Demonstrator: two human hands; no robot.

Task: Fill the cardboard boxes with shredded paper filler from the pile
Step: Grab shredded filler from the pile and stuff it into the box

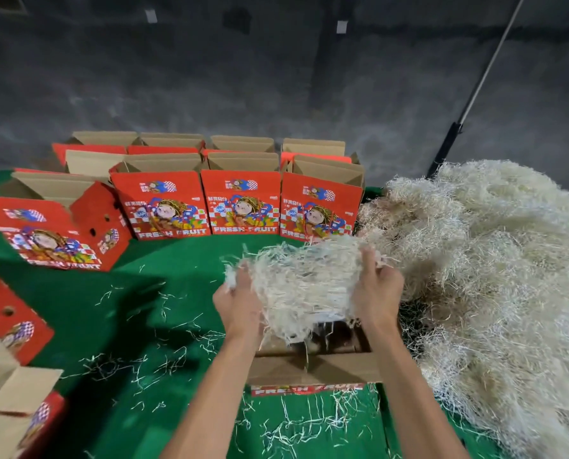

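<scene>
A thick clump of pale shredded paper [304, 286] hangs between my two hands, just above an open cardboard box [312, 367] with a red printed front. My left hand [238, 301] grips the clump's left side, and my right hand [377, 289] grips its right side. Loose strands dangle from the clump into the box opening. The big pile of shredded paper [495, 266] spreads over the right side, touching the box's right edge.
Several open red "Fresh Fruit" boxes [241, 202] stand in rows at the back on the green floor covering [144, 303]. One box [54, 226] leans at the left; more boxes [8, 326] sit at the left edge. Stray strands litter the floor. A pole [475, 91] leans at right.
</scene>
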